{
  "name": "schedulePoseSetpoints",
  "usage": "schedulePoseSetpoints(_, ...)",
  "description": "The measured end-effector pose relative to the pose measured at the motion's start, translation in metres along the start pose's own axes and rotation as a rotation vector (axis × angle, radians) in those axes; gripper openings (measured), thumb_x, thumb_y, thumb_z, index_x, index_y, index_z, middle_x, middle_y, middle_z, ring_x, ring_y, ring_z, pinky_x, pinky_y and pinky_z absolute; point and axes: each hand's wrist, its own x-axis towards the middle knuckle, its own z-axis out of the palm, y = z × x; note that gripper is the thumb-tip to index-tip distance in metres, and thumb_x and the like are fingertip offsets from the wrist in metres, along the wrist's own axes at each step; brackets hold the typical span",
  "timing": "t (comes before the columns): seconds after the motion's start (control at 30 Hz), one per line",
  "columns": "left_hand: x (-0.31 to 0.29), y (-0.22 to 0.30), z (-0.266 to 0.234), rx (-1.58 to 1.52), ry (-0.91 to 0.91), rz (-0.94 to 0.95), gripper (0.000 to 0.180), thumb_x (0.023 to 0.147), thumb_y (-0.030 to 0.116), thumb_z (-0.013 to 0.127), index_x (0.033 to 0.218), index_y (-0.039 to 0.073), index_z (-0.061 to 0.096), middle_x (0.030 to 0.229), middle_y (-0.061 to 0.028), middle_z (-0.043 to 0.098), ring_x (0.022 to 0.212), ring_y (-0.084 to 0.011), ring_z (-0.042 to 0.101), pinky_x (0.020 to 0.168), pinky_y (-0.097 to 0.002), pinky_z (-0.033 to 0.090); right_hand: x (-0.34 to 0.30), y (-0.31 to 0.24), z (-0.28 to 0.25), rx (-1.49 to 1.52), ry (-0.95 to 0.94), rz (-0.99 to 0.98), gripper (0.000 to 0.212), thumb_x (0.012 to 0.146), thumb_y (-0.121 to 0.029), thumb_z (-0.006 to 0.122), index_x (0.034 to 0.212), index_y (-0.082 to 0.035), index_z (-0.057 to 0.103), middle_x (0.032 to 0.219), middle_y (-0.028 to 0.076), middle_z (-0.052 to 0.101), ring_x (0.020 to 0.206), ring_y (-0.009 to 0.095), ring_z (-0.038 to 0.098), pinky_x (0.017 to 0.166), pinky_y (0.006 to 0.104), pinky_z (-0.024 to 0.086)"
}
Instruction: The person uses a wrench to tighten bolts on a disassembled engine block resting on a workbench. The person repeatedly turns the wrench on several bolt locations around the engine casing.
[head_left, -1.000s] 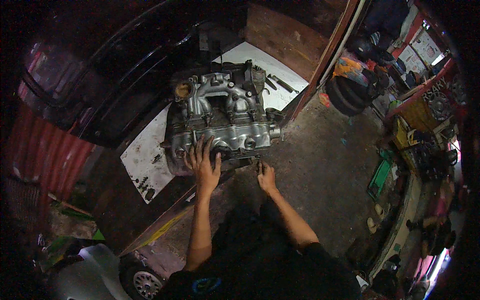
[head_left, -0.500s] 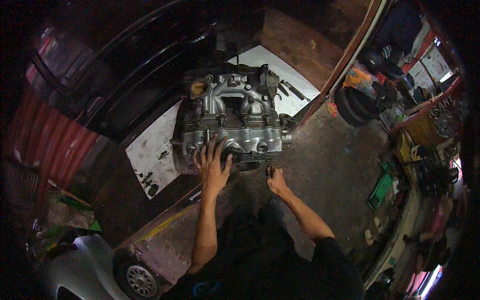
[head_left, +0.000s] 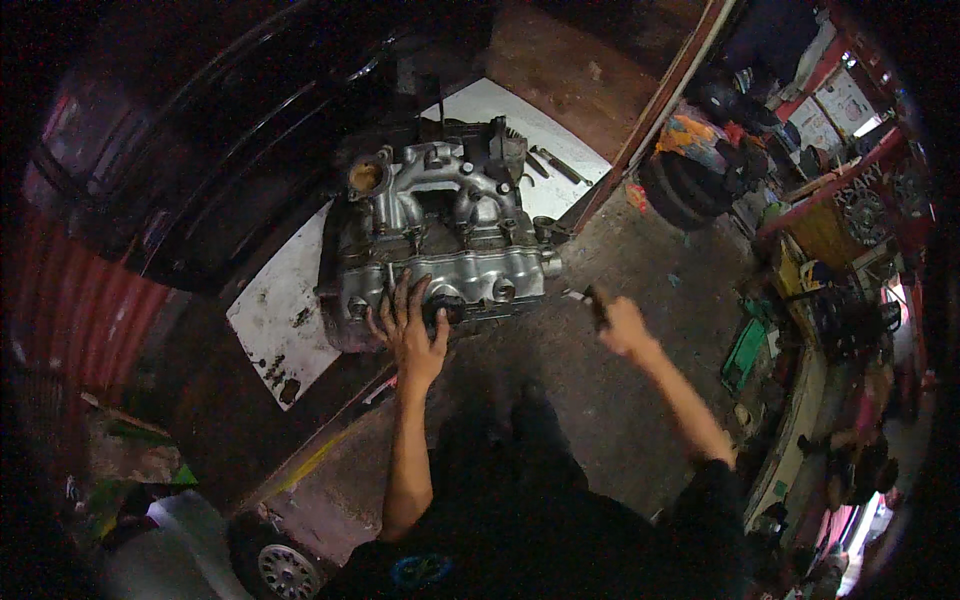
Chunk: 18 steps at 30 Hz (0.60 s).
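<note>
A silver-grey engine cylinder head (head_left: 470, 268) with a curved metal manifold (head_left: 428, 182) bolted above it sits on a white board. My left hand (head_left: 415, 345) rests on its near side with the fingers spread over the cover, beside a dark round opening. Off to the right of the engine, over the floor, my right hand (head_left: 627, 330) is closed round a short dark tool (head_left: 598, 296) with a light tip. Blur hides the tool's exact kind.
The greasy white board (head_left: 270, 310) carries several small dark parts (head_left: 280, 378) at its left corner. Long metal tools (head_left: 562, 166) lie at its far right. A tyre (head_left: 680, 188) and a green case (head_left: 743, 357) stand to the right. A car wheel (head_left: 288, 570) is at lower left.
My right hand has swung right, away from the engine's near edge, with the dark tool in it. My left hand stays on the engine. The whole view has shifted slightly.
</note>
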Motion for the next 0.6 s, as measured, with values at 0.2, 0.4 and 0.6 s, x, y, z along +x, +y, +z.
schedulePoseSetpoints(0.2, 0.001, -0.002, -0.001, 0.035, 0.01, 0.027, 0.05, 0.091, 0.034, 0.055, 0.139, 0.021, 0.048, 0.152, -0.0041, 0.035, 0.136, -0.0328, 0.031, 0.112, -0.0583, 0.004, -0.008, -0.099, 0.1, 0.838, 0.124, 0.34, 0.036, 0.099, -0.031, 0.053, 0.101, 0.004, 0.064, 0.092, 0.022, 0.067, 0.081, 0.031, 0.063, 0.074, 0.0418, 0.048)
schedulePoseSetpoints(0.4, 0.0, -0.002, -0.005, 0.072, -0.002, 0.024, 0.051, 0.092, 0.035, 0.053, 0.14, 0.021, 0.047, 0.153, -0.005, 0.034, 0.136, -0.0335, 0.03, 0.112, -0.0594, 0.006, 0.008, -0.122, 0.144, 1.051, 0.349, 0.421, 0.046, 0.098, -0.038, 0.054, 0.107, 0.006, 0.064, 0.097, 0.019, 0.068, 0.091, 0.025, 0.063, 0.083, 0.0366, 0.047)
schedulePoseSetpoints(0.6, -0.001, -0.002, -0.004, 0.079, -0.018, 0.026, 0.051, 0.092, 0.035, 0.054, 0.141, 0.021, 0.046, 0.153, -0.0052, 0.033, 0.138, -0.0333, 0.028, 0.113, -0.0597, 0.006, 0.012, -0.129, 0.128, 0.822, 0.339, 0.425, 0.04, 0.098, -0.03, 0.051, 0.113, 0.005, 0.062, 0.106, 0.027, 0.065, 0.099, 0.041, 0.062, 0.087, 0.0428, 0.047)
